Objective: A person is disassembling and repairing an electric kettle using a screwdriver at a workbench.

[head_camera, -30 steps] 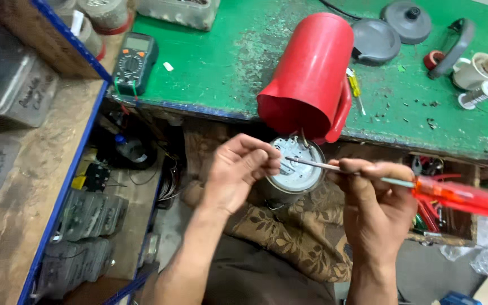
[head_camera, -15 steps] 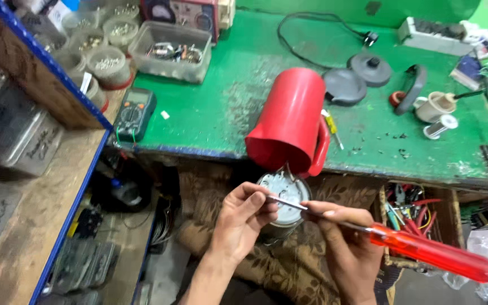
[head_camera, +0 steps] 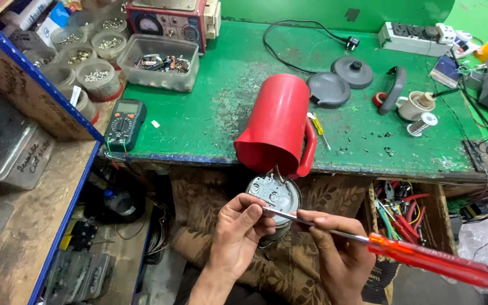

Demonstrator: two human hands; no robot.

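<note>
1. Upper left of the frame: round tubs of screws (head_camera: 94, 76) and a clear box of small parts (head_camera: 159, 62) sit on the green workbench (head_camera: 221, 107); a dark multimeter (head_camera: 124, 123) lies near its front edge.
2. Lower centre: the left hand (head_camera: 238, 234) is curled, fingers closed on the round metal base plate (head_camera: 273, 195), which sits just below the bench edge.
3. Centre: a red kettle body (head_camera: 275, 127) lies tipped over the edge, just above the plate.
4. Lower right: the right hand (head_camera: 343, 257) is closed around a red-handled screwdriver (head_camera: 430, 261), its tip meeting the plate.
</note>
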